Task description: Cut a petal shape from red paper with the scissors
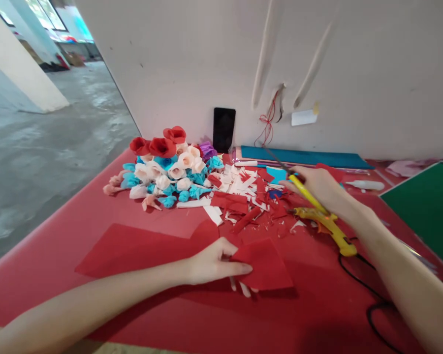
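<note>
In the lower middle, my left hand (219, 263) is closed on a folded piece of red paper (268, 265), thumb on top and fingertips below. My right hand (313, 184) is raised over the scraps, gripping a tool with a straight yellow handle (306, 194) and a thin dark metal end that points to the wall; blur hides its exact kind. Just below that hand lies a yellow hot glue gun (335, 231), its nozzle turned left. A larger red sheet (133, 250) lies flat behind my left forearm.
Paper flowers (170, 169) in red, white, blue and pink are heaped at the back left. Beside them spread paper scraps (243, 191). A black phone (224, 129) leans on the wall. At right are a white bottle (367, 185), a green board (428, 211) and a black cord (372, 314).
</note>
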`<state>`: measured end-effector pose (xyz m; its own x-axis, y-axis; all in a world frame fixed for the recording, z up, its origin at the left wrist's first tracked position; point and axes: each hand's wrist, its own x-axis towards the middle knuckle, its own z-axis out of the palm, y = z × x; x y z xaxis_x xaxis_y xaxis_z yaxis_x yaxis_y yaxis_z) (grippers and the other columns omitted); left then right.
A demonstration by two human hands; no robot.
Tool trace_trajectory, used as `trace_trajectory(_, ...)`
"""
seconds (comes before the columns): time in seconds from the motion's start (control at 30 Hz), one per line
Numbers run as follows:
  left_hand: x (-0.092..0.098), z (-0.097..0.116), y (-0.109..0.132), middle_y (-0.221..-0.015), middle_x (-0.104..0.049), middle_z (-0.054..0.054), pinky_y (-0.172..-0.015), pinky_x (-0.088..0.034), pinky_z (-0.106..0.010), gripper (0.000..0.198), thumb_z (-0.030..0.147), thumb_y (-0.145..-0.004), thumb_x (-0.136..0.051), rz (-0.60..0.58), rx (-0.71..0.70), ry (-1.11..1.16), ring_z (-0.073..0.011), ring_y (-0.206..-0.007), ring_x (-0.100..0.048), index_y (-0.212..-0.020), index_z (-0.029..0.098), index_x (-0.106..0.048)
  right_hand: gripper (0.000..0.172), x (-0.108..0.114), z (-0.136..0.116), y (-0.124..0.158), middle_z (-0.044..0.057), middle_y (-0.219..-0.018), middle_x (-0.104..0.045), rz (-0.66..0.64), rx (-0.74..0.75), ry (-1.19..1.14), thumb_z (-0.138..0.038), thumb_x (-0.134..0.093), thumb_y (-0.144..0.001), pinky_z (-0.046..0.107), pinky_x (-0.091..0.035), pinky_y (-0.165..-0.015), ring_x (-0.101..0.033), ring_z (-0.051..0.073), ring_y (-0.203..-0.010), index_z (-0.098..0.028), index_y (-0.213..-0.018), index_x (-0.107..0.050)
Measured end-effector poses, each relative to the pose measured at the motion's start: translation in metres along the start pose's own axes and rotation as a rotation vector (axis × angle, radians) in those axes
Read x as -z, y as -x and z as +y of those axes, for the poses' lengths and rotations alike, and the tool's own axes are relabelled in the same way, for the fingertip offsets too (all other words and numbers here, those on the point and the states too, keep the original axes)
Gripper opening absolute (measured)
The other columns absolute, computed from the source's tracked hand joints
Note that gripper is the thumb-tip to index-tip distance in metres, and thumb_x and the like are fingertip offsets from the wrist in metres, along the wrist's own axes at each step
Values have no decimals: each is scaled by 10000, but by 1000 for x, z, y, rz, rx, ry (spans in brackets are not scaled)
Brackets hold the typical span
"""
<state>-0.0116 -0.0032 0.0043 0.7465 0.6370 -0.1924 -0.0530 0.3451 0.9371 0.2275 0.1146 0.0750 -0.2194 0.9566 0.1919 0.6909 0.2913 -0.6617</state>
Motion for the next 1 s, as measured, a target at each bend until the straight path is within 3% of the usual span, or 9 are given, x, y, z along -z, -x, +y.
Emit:
trace_trajectory(0.17,0,1,-1,-697,-720,-107,-547,-501,-187,318,392,-757,-622,103,-66,5,-134,-599,-653,-732,87,-707,284,-22,51,-49,69,-1112,-568,-194,-2,376,-302,-528,-866,387,-496,-775,-583,189,-935,-165,-1114,-535)
trace_trajectory(0.27,-2,5,-2,-723,-723,-86,-588,-500,-180,292,380,-766,-620,207,-113,22,-125,-639,-645,-739,105,-713,303,-28,60,-59,75,-1140,-555,-203,18,452,-301,-527,-866,398,-494,-786,-577,197,-954,-167,-1138,-523)
trace_trajectory(0.37,-4,4,-3,-705,-719,-60,-599,-503,-184,257,360,-775,-616,336,-148,94,-122,-641,-642,-763,122,-713,303,-25,48,-56,86,-1163,-544,-107,53,445,-299,-526,-866,422,-477,-818,-562,210,-987,-160,-1135,-526)
trace_trajectory(0.47,-3,3,-5,-655,-704,-30,-582,-497,-195,220,345,-760,-638,476,-184,208,-111,-580,-621,-731,138,-706,264,-22,15,-31,148,-1140,-562,10,106,346,-268,-440,-895,407,-432,-887,-531,247,-1053,-100,-1062,-556)
trace_trajectory(0.57,1,4,-5,-661,-695,-8,-555,-487,-212,217,368,-763,-630,539,-224,266,-111,-557,-605,-744,164,-701,329,-28,-24,16,62,-955,-646,-54,201,171,-305,-267,-942,288,-489,-784,-614,162,-881,-161,-993,-558)
trace_trajectory(0.67,0,5,-3,-681,-691,-17,-571,-499,-254,239,390,-765,-619,528,-272,249,-135,-571,-609,-775,167,-706,325,-42,-52,65,43,-941,-633,-148,278,-205,-376,-562,-798,255,-499,-716,-612,154,-806,-173,-1048,-516)
trace_trajectory(0.73,-3,4,-1,-735,-697,-20,-634,-514,-285,231,390,-768,-617,511,-293,189,-157,-636,-628,-817,183,-707,354,-52,-61,85,51,-947,-613,-92,233,-276,-311,-653,-728,250,-489,-699,-595,148,-779,-169,-1025,-525)
trace_trajectory(0.83,-10,3,1,-952,-680,-23,-841,-483,-311,188,353,-791,-598,520,-347,45,-195,-909,-619,-872,216,-698,155,-60,-64,97,34,-889,-616,-20,176,-307,-212,-600,-758,246,-466,-672,-580,143,-768,-181,-905,-559)
trace_trajectory(1.0,-9,21,9,-1247,-523,-27,-982,-395,-288,360,259,-804,-589,499,-514,-211,-188,-1176,-465,-1160,291,-545,76,-55,-63,99,-8,-712,-634,-125,38,-329,-134,-540,-736,230,-445,-592,-578,125,-641,-189,-778,-571)
